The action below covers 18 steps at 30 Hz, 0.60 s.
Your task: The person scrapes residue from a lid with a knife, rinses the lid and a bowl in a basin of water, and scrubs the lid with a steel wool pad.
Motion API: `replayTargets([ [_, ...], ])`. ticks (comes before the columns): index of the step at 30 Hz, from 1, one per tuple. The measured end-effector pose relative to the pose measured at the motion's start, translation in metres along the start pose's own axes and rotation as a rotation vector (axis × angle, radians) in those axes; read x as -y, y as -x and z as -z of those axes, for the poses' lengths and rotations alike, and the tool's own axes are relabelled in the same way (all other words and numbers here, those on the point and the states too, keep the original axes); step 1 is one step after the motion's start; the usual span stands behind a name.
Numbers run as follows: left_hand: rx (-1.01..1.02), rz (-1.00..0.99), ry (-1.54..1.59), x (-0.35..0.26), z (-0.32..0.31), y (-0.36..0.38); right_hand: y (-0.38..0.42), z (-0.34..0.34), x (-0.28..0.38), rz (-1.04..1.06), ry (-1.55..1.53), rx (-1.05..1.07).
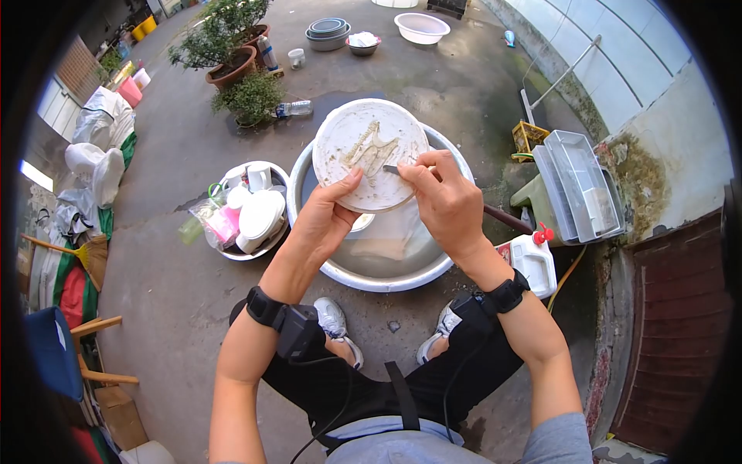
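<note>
A round white lid with brownish, crusty residue in its middle is held up over a large metal basin. My left hand grips its lower left edge, thumb on top and fingers underneath. My right hand is closed around a small dark blade-like tool, of which only the tip shows. That tip touches or nearly touches the lid beside the residue; the rest is hidden by my fingers. Below, the basin holds cloudy water with a pale flat thing in it.
Left of the basin stands a tub full of white containers and plastic bags. On the right are a white jug with a red cap and clear plastic bins. Potted plants and more basins are farther back.
</note>
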<state>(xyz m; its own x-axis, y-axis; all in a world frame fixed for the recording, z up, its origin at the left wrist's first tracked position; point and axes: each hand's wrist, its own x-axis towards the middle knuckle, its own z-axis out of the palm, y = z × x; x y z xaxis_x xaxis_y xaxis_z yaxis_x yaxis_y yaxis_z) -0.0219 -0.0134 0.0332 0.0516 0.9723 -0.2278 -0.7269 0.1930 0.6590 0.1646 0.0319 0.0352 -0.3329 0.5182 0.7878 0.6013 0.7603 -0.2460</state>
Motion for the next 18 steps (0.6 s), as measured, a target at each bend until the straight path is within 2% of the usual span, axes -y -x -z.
replayTargets([
  [2, -0.012, 0.014, -0.008, 0.0, -0.002, 0.001, -0.001, 0.0, -0.004, 0.031, 0.003, -0.009],
  [5, -0.012, 0.026, -0.021, 0.0, -0.004, 0.003, -0.004, 0.003, -0.012, -0.078, 0.097, -0.035],
  [12, -0.007, 0.02, -0.049, 0.0, 0.0, 0.006, 0.0, 0.004, -0.011, 0.041, 0.097, 0.017],
  [15, 0.028, 0.031, 0.018, 0.0, 0.0, 0.005, 0.001, 0.004, -0.011, 0.009, 0.083, 0.002],
  [17, 0.026, 0.021, 0.01, 0.0, -0.003, 0.004, -0.001, 0.005, -0.012, -0.129, 0.043, -0.017],
  [18, 0.024, 0.006, 0.003, 0.001, -0.005, 0.004, -0.001, 0.007, -0.011, -0.128, 0.046, -0.013],
])
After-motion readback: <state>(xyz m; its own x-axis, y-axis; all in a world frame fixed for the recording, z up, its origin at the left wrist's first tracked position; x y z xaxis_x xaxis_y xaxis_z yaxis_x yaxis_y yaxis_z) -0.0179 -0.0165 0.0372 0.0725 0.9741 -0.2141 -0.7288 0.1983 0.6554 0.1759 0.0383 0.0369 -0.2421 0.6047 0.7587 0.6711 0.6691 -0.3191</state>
